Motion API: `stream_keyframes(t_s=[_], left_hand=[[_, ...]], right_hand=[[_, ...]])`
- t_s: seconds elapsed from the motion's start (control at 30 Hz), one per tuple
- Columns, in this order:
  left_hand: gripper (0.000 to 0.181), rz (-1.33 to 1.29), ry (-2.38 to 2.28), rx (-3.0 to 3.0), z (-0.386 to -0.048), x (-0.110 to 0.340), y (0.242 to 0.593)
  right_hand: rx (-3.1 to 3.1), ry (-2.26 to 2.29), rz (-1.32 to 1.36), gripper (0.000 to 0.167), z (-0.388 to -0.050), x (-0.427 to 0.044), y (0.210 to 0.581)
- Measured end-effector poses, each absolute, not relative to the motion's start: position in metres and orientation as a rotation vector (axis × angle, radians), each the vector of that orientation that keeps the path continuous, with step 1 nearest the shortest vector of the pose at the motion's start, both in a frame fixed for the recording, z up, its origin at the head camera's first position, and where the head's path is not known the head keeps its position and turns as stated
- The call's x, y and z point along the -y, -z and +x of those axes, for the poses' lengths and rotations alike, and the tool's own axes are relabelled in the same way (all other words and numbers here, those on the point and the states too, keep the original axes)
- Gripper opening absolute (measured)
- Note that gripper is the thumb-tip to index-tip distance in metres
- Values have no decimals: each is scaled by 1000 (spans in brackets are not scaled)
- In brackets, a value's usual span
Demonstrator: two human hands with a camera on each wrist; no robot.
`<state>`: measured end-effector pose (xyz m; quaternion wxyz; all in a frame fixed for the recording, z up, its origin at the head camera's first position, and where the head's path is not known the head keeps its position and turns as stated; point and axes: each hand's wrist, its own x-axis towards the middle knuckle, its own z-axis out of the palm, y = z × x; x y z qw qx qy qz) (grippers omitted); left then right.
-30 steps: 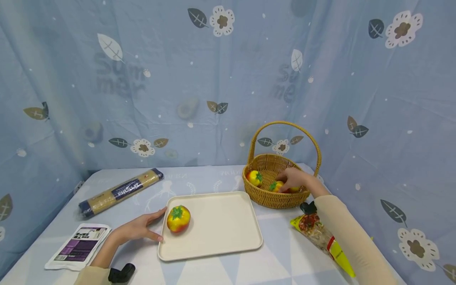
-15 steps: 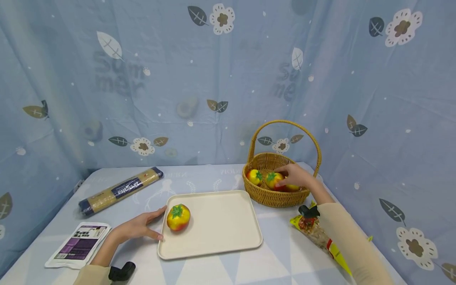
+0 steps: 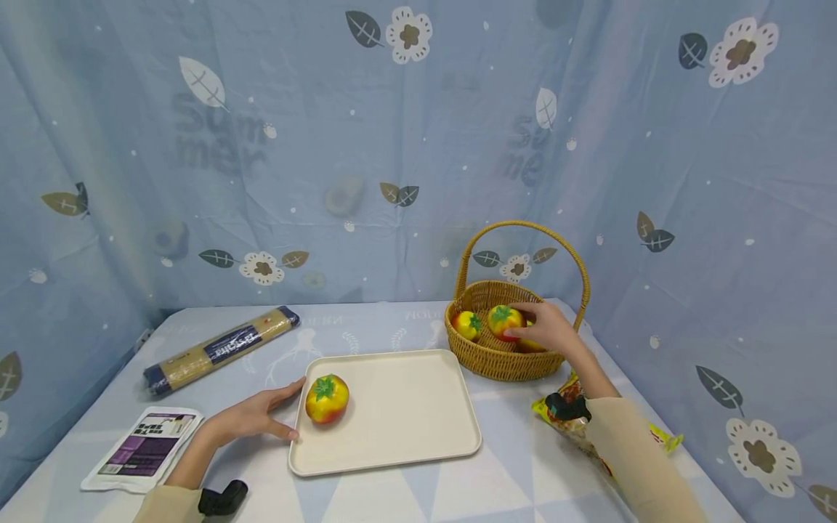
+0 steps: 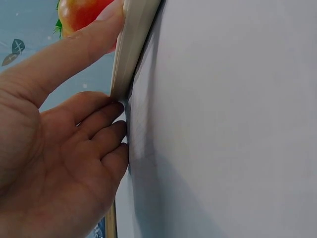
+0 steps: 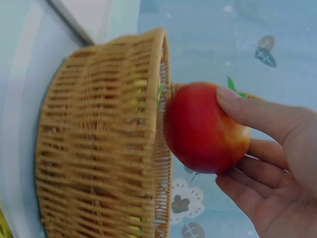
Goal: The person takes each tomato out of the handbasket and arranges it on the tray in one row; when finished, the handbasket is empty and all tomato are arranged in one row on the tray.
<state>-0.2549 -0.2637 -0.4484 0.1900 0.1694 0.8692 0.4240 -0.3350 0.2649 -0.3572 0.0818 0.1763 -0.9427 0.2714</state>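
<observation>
A cream tray (image 3: 405, 414) lies on the table, a red-yellow fruit with green leaves (image 3: 327, 399) at its left end. My left hand (image 3: 251, 418) rests at the tray's left edge; in the left wrist view its thumb and fingertips touch the rim (image 4: 130, 54), fingers nearly straight. Over the wicker basket (image 3: 503, 363), my right hand (image 3: 549, 328) pinches a similar fruit (image 3: 505, 322) between thumb and fingers. In the right wrist view that fruit (image 5: 203, 129) is held at the basket's rim (image 5: 161, 64). Two more fruits, one at the left (image 3: 467, 326), one partly hidden (image 3: 531, 344), lie in the basket.
A long noodle pack (image 3: 225, 349) lies at the back left, a white and purple packet (image 3: 144, 450) in front of it. Partly under the right forearm is a yellow-ended bag (image 3: 665, 438). The basket's tall handle (image 3: 523, 224) arches above it; a patterned curtain hangs behind.
My right hand has lifted the pinched fruit up from inside the basket, uncovering more of it. The right forearm has shifted over the yellow-ended bag. The left hand has stayed at the tray.
</observation>
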Motion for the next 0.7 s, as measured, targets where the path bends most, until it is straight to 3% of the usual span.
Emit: stream_keyframes(t_s=[0.7], left_hand=[[105,456,-1206,-2444,-256,263,450]], right_hand=[[2494,-1127,455,62,-301,-237,364]])
